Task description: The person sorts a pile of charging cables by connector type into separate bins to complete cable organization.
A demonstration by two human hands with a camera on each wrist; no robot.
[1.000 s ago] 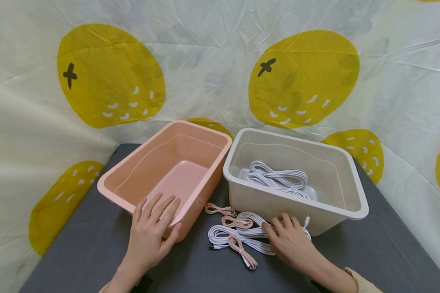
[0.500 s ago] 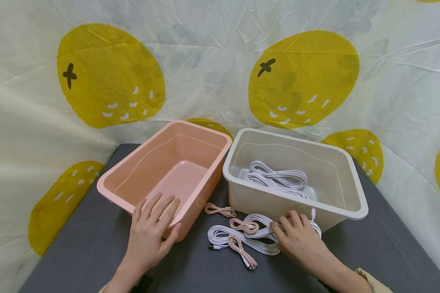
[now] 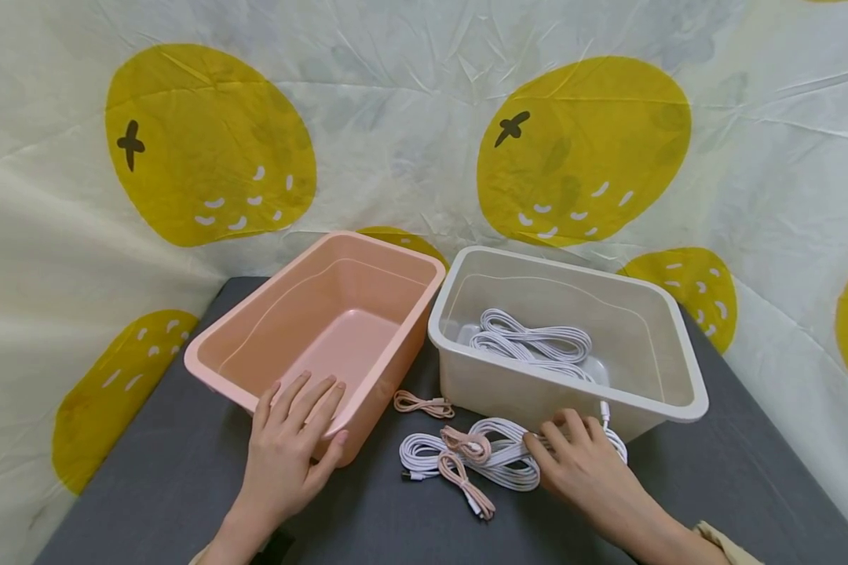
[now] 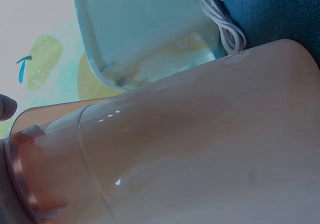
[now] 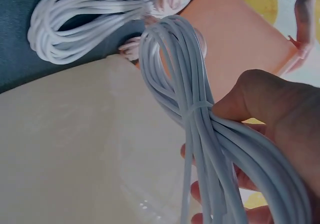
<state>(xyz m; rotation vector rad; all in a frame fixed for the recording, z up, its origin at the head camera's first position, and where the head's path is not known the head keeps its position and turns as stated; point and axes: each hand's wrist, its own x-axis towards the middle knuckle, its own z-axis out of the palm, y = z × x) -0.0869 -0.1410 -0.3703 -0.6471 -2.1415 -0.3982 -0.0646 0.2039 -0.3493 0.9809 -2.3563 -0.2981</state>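
Observation:
In the head view my left hand [image 3: 290, 447] rests on the near rim of a pink plastic bin [image 3: 275, 318], fingers extended over its inside and thumb along its outer side. My right hand [image 3: 586, 467] grips a tied bundle of white cable [image 5: 197, 104] in front of a beige bin [image 3: 509, 388]; a white plug [image 3: 604, 410] sticks up beside its fingers. Another white cable bundle [image 3: 418, 457] lies on the table below. Small pink cables [image 3: 466, 488] lie around it, one pink cable [image 3: 470, 445] overlapping both white bundles in the head view.
Coiled white cables [image 3: 537, 345] lie inside the beige bin. A further pink cable [image 3: 420, 403] rests on the dark table [image 3: 367, 518] between the two bins. Behind hangs a white cloth [image 3: 396, 141] with yellow fruit prints.
My right hand has shifted right, drawing the white cable bundle with it. The middle pink cable has slid right, then toward me. My left hand has stayed on the pink bin.

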